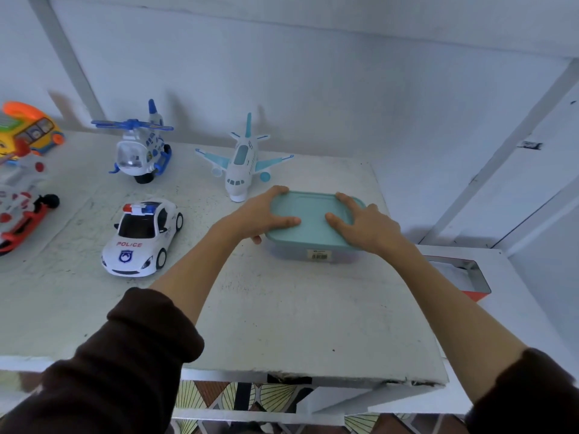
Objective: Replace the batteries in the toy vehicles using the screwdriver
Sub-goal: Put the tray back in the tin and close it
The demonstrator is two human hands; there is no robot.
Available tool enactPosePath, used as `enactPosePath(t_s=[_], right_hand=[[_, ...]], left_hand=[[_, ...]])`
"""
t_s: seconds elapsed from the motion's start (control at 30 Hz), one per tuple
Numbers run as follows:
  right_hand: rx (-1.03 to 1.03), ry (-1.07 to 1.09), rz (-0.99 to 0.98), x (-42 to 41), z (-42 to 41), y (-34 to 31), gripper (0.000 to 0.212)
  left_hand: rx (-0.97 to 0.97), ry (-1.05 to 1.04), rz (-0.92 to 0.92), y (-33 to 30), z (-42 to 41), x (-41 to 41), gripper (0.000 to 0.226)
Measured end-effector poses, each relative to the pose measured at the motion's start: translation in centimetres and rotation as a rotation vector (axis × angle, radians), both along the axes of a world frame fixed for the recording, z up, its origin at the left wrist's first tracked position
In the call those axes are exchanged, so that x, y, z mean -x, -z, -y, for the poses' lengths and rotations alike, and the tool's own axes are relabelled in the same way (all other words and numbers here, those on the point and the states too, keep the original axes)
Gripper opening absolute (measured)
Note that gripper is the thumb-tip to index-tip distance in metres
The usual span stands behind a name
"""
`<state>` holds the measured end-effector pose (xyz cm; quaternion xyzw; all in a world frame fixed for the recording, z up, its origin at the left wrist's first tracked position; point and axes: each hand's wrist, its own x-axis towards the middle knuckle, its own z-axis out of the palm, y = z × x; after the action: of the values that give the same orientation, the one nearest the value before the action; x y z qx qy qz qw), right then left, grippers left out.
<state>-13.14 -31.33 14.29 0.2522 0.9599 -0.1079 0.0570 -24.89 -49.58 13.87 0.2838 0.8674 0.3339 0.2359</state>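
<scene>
dim, cool, bluish light, evenly spread. soft shadows thrown on the wall behind the white and blue plastic toy helicopter (pixel 141 145). wide-angle bending at the edges. slight motion blur, strongest on the left-edge toys.

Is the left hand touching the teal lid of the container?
Touching. The head view shows the left hand lying on the teal lid, thumb flat on top and fingers wrapped over its far left corner.

teal lid (pixel 310 219), white police car (pixel 142 238), brown sleeves (pixel 134 346)
</scene>
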Motion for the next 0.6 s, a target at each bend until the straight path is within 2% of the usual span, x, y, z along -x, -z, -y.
enactPosePath(t_s=[0.1, 0.17, 0.23, 0.3, 0.4, 0.5, 0.6], right_hand=[[-0.036, -0.009, 0.043, 0.7, -0.3, -0.1, 0.064], [0.044, -0.02, 0.053, 1.0, -0.5, -0.1, 0.063], [0.241, -0.02, 0.004, 0.6, -1.0, -0.5, 0.054], [0.432, -0.019, -0.069, -0.5, -2.0, -0.8, 0.043], [0.69, 0.034, -0.255, -2.1, -3.0, 0.0, 0.034], [0.933, 0.204, -0.475, -2.1, -2.6, 1.0, 0.03], [1.02, 0.325, -0.574, -1.6, -1.9, 1.4, 0.028]], left_hand=[[0.027, 0.02, 0.005, -0.2, -0.1, 0.4, 0.071], [0.013, 0.03, 0.034, -0.1, 0.0, 0.6, 0.071], [-0.05, 0.029, 0.117, 0.0, 0.4, 1.0, 0.071], [-0.156, 0.015, 0.276, 0.4, 1.1, 1.3, 0.07], [-0.338, -0.032, 0.481, 1.4, 2.0, 1.1, 0.062], [-0.507, -0.09, 0.537, 2.4, 2.1, 0.5, 0.051], [-0.574, -0.145, 0.532, 2.7, 1.7, 0.0, 0.044]])
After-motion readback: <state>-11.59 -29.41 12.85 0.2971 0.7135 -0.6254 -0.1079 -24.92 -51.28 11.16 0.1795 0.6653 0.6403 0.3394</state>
